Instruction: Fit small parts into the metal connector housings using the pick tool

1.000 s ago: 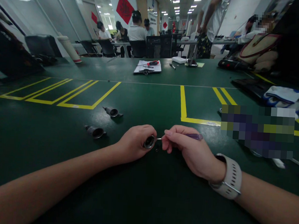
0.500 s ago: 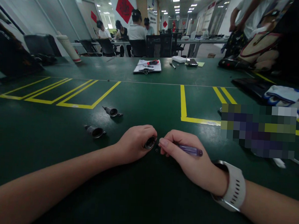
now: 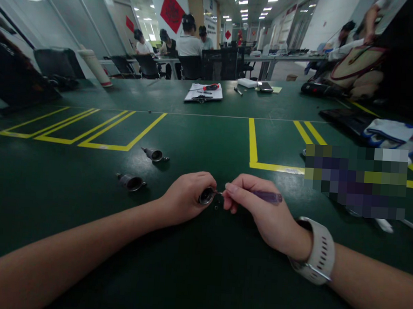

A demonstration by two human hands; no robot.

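Observation:
My left hand is closed around a dark metal cup-shaped part, its round opening turned toward me. In my right hand is a small screwdriver with a clear purple handle, pinched near its shaft. The thin tip reaches the right edge of the metal part; whether it sits in a screw I cannot tell. A tiny ring-like piece lies on the table just below the tip. Two similar metal parts, one nearer and one farther, rest on their sides to the left.
Yellow tape lines mark the green table. Farther back lie a clipboard with a red-handled screwdriver, a pen and a phone. At right are gloves and a blurred-out patch. Several people sit behind.
My right hand has risen slightly and turned, so the screwdriver shaft now shows, touching the metal part. My left hand stays almost still. A standing person at the back right has shifted.

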